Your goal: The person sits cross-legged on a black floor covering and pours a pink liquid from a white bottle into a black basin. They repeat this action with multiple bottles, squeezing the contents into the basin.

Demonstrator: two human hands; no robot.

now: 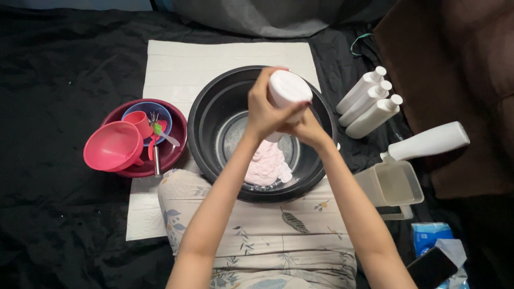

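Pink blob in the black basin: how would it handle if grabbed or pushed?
The pink mass lies slumped in soft folds on the bottom of the black basin, so it probably sags and deforms rather than lifting as one stiff piece. Its surface looks glossy, so it may be sticky or slippery. With no firm edges, a push would likely smear it, not slide it.

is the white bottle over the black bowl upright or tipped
Tipped: the white bottle has its base upward and its mouth pointing down into the black bowl.
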